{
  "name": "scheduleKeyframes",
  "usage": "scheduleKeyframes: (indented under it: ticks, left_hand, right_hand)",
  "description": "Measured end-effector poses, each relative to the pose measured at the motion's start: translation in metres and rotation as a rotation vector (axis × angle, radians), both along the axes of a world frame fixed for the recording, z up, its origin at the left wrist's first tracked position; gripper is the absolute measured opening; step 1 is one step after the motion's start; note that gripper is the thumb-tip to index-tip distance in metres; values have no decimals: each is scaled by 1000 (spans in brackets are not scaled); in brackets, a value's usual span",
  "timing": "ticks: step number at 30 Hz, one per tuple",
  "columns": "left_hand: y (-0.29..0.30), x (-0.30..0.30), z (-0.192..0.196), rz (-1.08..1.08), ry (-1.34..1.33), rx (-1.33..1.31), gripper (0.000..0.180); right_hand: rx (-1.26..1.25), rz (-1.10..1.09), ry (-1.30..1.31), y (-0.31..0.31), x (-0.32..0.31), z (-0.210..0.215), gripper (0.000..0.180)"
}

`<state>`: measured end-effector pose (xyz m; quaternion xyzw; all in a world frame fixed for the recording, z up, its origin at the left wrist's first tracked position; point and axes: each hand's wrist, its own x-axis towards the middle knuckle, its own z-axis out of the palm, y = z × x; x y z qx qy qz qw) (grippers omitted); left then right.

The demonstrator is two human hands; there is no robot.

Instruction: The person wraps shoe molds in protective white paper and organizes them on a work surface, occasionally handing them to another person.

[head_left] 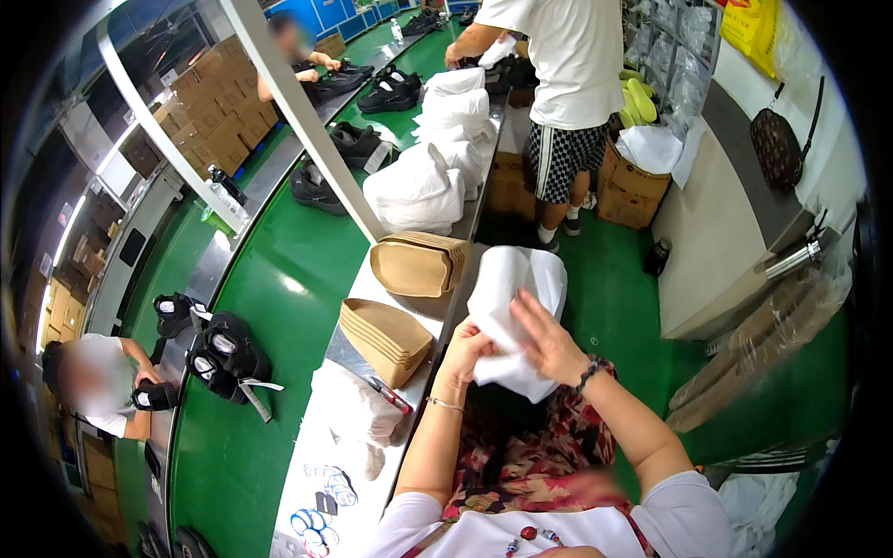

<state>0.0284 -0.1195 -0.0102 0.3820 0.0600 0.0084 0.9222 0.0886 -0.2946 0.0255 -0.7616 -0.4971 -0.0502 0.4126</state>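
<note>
Above my lap I hold a folded white sheet (502, 279), thin like wrapping paper, beside the edge of the workbench. My left hand (464, 353) is closed on its near left edge, thumb and fingers pinched together. Against the sheet's right side lies my right hand (551, 346), fingers stretched out and slightly blurred. To the left, two stacks of nested brown cardboard inserts, a far stack (419, 265) and a nearer stack (383, 339), sit on the bench. A red and black slim tool (391, 397) lies near my left wrist, next to a white crumpled bundle (353, 406).
White wrapped bundles (416, 193) line the bench farther off. Black shoes (223, 358) ride on the green conveyor belt (279, 288). One person (567, 84) stands ahead; another person (102, 381) handles a shoe at left. Cardboard boxes (633, 186) and a counter (716, 232) stand at right.
</note>
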Motion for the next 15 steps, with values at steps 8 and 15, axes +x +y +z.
scheduleKeyframes:
  ticks: [8,15]
  left_hand:
    - [-11,-4,13,5,32,-55,28]
    - [-10,-6,18,50,-6,-117,30]
  right_hand:
    - [-195,-266,7,9,-11,27,63]
    - [-234,-257,-307,14,-19,38,79]
